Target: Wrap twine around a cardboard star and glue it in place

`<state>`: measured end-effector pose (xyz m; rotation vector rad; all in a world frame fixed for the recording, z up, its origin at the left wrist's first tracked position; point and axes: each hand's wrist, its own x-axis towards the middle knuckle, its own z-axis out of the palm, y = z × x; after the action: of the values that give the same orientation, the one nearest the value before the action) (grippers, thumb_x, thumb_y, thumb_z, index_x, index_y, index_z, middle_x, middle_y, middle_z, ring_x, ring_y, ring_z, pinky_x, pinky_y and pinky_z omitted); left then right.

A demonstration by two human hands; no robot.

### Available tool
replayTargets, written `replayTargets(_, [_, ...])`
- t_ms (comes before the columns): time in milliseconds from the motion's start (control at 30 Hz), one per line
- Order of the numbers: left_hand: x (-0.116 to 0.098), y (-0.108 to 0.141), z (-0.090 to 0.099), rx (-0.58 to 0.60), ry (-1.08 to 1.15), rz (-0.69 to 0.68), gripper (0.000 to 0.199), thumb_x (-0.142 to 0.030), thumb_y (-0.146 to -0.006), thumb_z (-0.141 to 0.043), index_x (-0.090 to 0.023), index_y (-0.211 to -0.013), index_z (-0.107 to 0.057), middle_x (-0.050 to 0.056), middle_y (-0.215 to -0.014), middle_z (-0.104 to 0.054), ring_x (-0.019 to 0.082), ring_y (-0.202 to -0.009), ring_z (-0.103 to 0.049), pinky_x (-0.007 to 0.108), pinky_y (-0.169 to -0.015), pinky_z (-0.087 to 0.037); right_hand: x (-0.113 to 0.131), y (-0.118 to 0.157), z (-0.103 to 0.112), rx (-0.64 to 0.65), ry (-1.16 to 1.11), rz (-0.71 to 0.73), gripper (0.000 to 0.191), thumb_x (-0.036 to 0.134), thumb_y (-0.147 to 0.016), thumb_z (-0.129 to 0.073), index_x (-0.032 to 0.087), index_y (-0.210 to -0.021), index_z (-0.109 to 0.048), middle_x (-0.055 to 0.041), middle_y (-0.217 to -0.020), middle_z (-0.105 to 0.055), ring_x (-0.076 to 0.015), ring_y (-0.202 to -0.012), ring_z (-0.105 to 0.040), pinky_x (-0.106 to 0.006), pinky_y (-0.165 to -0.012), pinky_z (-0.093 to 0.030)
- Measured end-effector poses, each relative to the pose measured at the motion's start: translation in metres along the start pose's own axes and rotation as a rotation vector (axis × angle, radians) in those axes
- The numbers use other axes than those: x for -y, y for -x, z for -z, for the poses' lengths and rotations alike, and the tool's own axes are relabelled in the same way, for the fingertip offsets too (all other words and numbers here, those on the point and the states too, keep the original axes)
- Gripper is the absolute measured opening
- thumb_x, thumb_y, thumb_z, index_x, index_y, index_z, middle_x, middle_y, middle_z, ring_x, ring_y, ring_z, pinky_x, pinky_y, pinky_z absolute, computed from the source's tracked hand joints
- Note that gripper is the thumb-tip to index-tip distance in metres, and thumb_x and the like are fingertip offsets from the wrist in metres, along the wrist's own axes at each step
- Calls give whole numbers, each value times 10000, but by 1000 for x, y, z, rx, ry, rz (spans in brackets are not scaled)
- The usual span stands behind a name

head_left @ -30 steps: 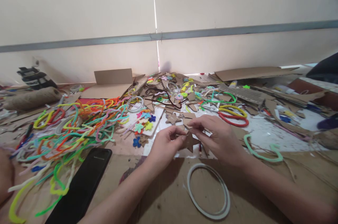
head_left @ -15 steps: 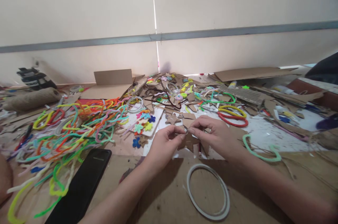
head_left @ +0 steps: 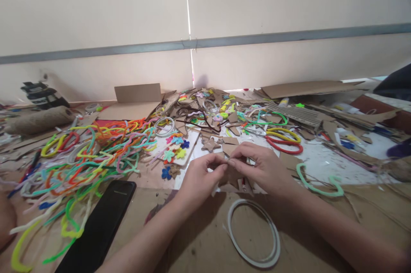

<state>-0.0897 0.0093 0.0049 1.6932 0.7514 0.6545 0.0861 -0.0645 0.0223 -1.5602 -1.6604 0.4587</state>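
Fingertips of my left hand [head_left: 204, 174] and my right hand [head_left: 257, 163] meet in pinches over the middle of the table. Whatever is between them is too small to make out. Just below and behind the fingers lies a brown cardboard star [head_left: 231, 177], partly covered by them. A smaller brown star [head_left: 210, 144] rests on the white sheet beyond my left hand. Nearer to me, between my forearms, a white ring of tape [head_left: 231, 236] lies flat on the brown board.
Tangled colourful pipe cleaners [head_left: 105, 157] and a black phone [head_left: 99, 226] are on the left. Felt flowers [head_left: 175, 148] sit left of my hands. Cardboard scraps and a twine roll [head_left: 41, 121] lie farther back. Someone's arm [head_left: 6, 221] shows at the left edge.
My fingertips have come closer together and now touch. The small piece seen between them earlier is now hidden.
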Motion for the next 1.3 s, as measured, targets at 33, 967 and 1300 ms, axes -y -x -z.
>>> replayTargets(33, [0, 0, 0, -3, 5, 3, 149, -276, -827, -619, -164, -843, -715, 36, -817, -722, 184, -777, -636, 267, -710, -474, 0, 0, 0, 1, -12, -22, 164, 305, -922, -618, 231, -833, -735, -22, -830, -689, -197, -789, -643, -295, -693, -470])
replayTargets(967, [1, 0, -1, -10, 51, 19, 131, -267, -829, -627, -162, -791, -696, 14, -725, -675, 154, -695, -599, 238, -654, -446, 0, 1, -2, -27, 35, 117, 149, 198, -939, -623, 248, -914, -760, -5, -897, -718, -169, -847, -649, -280, -764, -462])
replayTargets(1300, [8, -3, -2, -118, 121, 13, 131, -278, -824, -636, -155, -815, -679, 15, -714, -633, 151, -685, -559, 257, -666, -446, 1, 6, -5, -184, 347, 293, 87, 169, -947, -634, 192, -948, -717, -37, -902, -724, -222, -864, -637, -346, -785, -404])
